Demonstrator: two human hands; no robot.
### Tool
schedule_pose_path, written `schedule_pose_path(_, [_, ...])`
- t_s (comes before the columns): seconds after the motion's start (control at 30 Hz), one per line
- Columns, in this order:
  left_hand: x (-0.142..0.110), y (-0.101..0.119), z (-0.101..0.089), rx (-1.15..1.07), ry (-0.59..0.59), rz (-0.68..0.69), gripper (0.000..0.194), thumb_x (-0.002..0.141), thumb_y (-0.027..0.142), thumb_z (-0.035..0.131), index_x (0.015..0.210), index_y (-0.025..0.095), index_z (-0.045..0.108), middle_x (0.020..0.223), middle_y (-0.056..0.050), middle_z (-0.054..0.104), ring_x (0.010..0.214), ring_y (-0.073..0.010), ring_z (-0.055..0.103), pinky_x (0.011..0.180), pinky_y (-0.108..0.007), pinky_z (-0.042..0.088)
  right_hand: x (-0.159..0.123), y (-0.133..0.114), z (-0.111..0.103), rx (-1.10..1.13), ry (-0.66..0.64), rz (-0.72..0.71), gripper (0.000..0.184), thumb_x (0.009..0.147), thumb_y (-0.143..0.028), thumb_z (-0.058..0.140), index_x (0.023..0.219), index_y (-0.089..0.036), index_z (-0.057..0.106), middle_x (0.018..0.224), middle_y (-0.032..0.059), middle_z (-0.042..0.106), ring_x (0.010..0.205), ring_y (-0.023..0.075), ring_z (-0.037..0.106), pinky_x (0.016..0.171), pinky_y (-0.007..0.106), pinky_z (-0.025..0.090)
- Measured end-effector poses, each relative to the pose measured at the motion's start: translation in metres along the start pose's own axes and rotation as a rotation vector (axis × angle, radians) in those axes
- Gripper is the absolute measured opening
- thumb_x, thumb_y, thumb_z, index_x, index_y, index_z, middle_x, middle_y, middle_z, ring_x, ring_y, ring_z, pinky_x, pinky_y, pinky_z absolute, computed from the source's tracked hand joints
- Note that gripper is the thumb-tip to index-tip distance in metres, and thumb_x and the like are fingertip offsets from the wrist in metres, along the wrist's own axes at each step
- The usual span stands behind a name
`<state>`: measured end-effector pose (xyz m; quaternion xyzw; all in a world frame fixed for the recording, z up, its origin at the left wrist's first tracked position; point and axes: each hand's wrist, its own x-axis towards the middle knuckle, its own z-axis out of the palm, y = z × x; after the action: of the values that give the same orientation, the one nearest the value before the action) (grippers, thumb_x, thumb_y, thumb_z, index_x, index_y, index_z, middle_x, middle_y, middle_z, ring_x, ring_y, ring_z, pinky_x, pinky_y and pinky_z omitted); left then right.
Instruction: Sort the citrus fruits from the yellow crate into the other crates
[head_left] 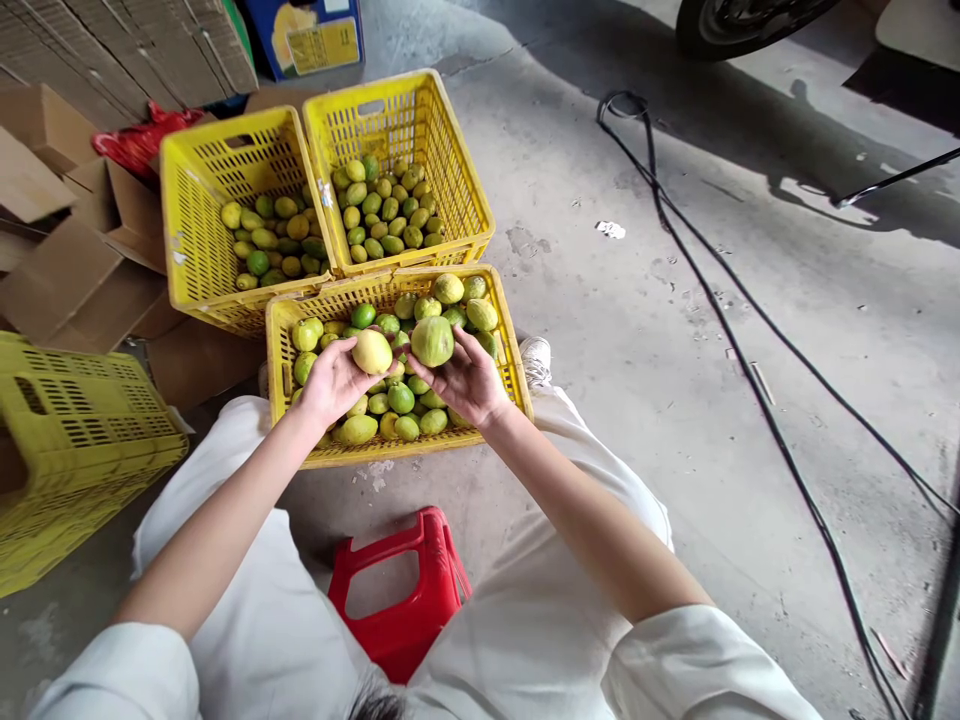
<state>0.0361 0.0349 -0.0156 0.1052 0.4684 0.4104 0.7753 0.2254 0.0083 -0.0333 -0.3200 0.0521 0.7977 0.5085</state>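
The left hand (328, 386) was found closed on a pale yellow fruit (373, 352); the right hand (471, 382) gripped a greener fruit (432, 342) just beside it. A fruit-filled yellow crate (397, 453) stood beneath both hands, two further crates (452, 165) beyond them.

Pale-yellow fruit (373, 352) just left of mottled yellow-green fruit (433, 342), both aloft.

The left fruit (372, 352) is pale yellow, and the right fruit (433, 342) is green with yellowish streaks. The crate (405, 453) below is yellow with a slotted pattern, the stool (405, 632) is red, and the trousers (225, 570) are white.
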Motion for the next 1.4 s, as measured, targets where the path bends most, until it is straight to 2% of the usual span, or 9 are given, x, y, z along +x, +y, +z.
schedule_pose_path(0.17, [0.001, -0.003, -0.004, 0.043, -0.057, 0.094, 0.027, 0.079, 0.023, 0.083, 0.1, 0.017, 0.067, 0.087, -0.002, 0.071, 0.077, -0.0141, 0.071, 0.07, -0.023, 0.061, 0.0, 0.001, -0.005, -0.037, 0.013, -0.008, 0.01, 0.098, -0.027, 0.064, 0.106, -0.021, 0.065, 0.086, 0.0023, 0.075, 0.077, 0.0154, 0.074, 0.063, 0.019, 0.064])
schedule_pose_path(0.33, [-0.001, 0.001, -0.002, 0.013, -0.055, 0.076, 0.023, 0.076, 0.018, 0.085, 0.09, 0.017, 0.066, 0.084, -0.001, 0.07, 0.069, -0.0098, 0.067, 0.053, -0.014, 0.051, -0.001, 0.002, -0.002, -0.062, 0.004, -0.013, 0.01, 0.102, -0.03, 0.06, 0.1, -0.021, 0.065, 0.09, 0.0013, 0.076, 0.074, 0.0119, 0.071, 0.057, 0.015, 0.06])
schedule_pose_path(0.5, [-0.001, 0.005, 0.0, -0.054, 0.028, 0.023, 0.025, 0.094, 0.04, 0.061, 0.099, 0.017, 0.069, 0.091, -0.009, 0.074, 0.08, -0.0183, 0.073, 0.067, -0.026, 0.062, -0.002, -0.001, -0.001, -0.063, -0.044, -0.039, 0.03, 0.099, -0.044, 0.059, 0.118, -0.022, 0.067, 0.11, 0.0083, 0.079, 0.11, 0.0255, 0.075, 0.085, 0.038, 0.069])
schedule_pose_path(0.6, [-0.001, 0.004, -0.001, -0.049, 0.031, 0.053, 0.025, 0.095, 0.033, 0.057, 0.111, 0.018, 0.069, 0.102, -0.011, 0.076, 0.102, -0.0247, 0.075, 0.084, -0.036, 0.065, -0.002, -0.002, 0.0, -0.027, -0.079, -0.01, 0.037, 0.095, -0.034, 0.053, 0.128, -0.022, 0.065, 0.114, 0.0098, 0.078, 0.117, 0.03, 0.074, 0.095, 0.054, 0.066])
schedule_pose_path(0.7, [-0.002, 0.003, -0.002, -0.014, -0.021, 0.053, 0.016, 0.091, 0.024, 0.066, 0.106, 0.019, 0.069, 0.102, -0.009, 0.075, 0.098, -0.0218, 0.075, 0.08, -0.031, 0.064, -0.003, -0.001, 0.002, -0.018, -0.078, 0.015, 0.042, 0.091, -0.025, 0.05, 0.131, -0.021, 0.063, 0.112, 0.0092, 0.079, 0.113, 0.0288, 0.075, 0.096, 0.055, 0.066])
schedule_pose_path(0.9, [-0.003, 0.0, -0.004, -0.069, -0.15, 0.015, 0.027, 0.069, 0.012, 0.084, 0.086, 0.018, 0.063, 0.083, -0.001, 0.067, 0.066, -0.0091, 0.065, 0.049, -0.014, 0.048, -0.003, 0.0, 0.001, -0.033, -0.034, 0.027, 0.023, 0.096, -0.025, 0.056, 0.117, -0.02, 0.066, 0.094, 0.0051, 0.078, 0.101, 0.0212, 0.077, 0.075, 0.028, 0.069])
schedule_pose_path(1.03, [-0.001, 0.001, -0.002, -0.035, -0.073, 0.02, 0.019, 0.08, 0.022, 0.078, 0.09, 0.018, 0.063, 0.081, -0.002, 0.066, 0.063, -0.0092, 0.062, 0.047, -0.015, 0.045, -0.001, -0.001, -0.001, 0.006, 0.005, 0.01, 0.012, 0.095, -0.024, 0.062, 0.106, -0.019, 0.065, 0.086, 0.005, 0.075, 0.096, 0.0182, 0.076, 0.065, 0.016, 0.064])
schedule_pose_path(1.23, [-0.001, 0.005, -0.002, -0.082, -0.005, 0.012, 0.016, 0.085, 0.028, 0.059, 0.097, 0.018, 0.064, 0.092, -0.009, 0.073, 0.081, -0.021, 0.073, 0.07, -0.031, 0.061, -0.001, -0.003, 0.005, 0.103, 0.049, -0.015, 0.036, 0.103, -0.034, 0.04, 0.121, -0.014, 0.063, 0.096, 0.0136, 0.078, 0.106, 0.0268, 0.077, 0.075, 0.035, 0.071])
schedule_pose_path(1.4, [0.0, 0.001, -0.007, 0.009, -0.094, 0.001, 0.024, 0.076, 0.022, 0.077, 0.096, 0.018, 0.064, 0.091, -0.006, 0.072, 0.079, -0.0187, 0.073, 0.07, -0.028, 0.061, -0.001, -0.003, 0.002, 0.062, -0.007, -0.026, 0.034, 0.098, -0.024, 0.047, 0.129, -0.018, 0.059, 0.107, 0.0116, 0.079, 0.111, 0.0284, 0.076, 0.087, 0.046, 0.07])
